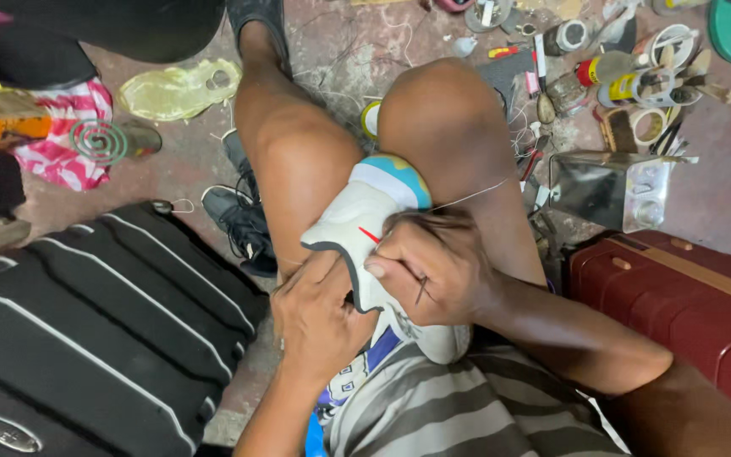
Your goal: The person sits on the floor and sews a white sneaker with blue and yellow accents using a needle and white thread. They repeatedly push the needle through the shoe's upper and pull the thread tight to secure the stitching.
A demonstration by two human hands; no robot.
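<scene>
White sneaker (pixel 365 228) sits wedged between the bare knees – a vise, basically – so both hands work freely. Left hand (pixel 319 309) grips the sole edge, right hand (pixel 433 267) pinches a taut thread (pixel 475 196) (needle hidden), tools (pixel 628 85) within reach.

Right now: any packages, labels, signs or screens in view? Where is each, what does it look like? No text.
Glue bottle: lying on the floor, upper right among the tools; clear body, red and yellow label band.
Badge on the black suitcase: lower left corner; small silver oval.
Tin: top right on the floor; round, silvery rim, whitish inside.
No signs or screens. The left hand and right hand hold a white shoe between the knees.
</scene>
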